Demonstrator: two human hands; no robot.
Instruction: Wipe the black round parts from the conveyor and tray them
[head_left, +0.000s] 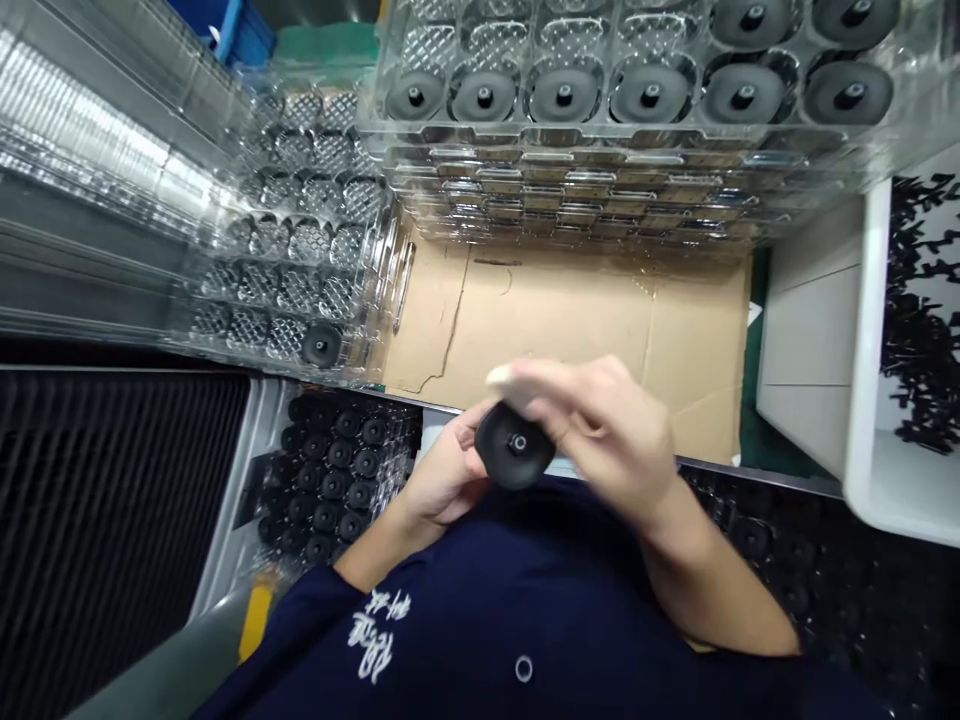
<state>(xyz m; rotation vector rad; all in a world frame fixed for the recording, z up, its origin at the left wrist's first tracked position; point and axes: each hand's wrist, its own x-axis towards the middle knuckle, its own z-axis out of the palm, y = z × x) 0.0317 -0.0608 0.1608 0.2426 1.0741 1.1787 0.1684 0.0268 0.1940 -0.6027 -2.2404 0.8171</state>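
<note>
your left hand (450, 462) held the round black cap (510, 460) in its grip, by your navy shirt (517, 590). your right hand (619, 430) blurred, grip unclear. holding the cap still probably helped.

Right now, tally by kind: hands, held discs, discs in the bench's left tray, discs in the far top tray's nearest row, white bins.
Left hand, right hand: 2
Held disc: 1
Disc, left tray: 1
Nearest-row discs, far tray: 6
White bin: 1
Total: 11

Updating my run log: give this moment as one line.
left hand: holds black stemmed disc | right hand: at disc's edge, blurred | left clear tray: one similar disc | white bin: small black pieces
</note>
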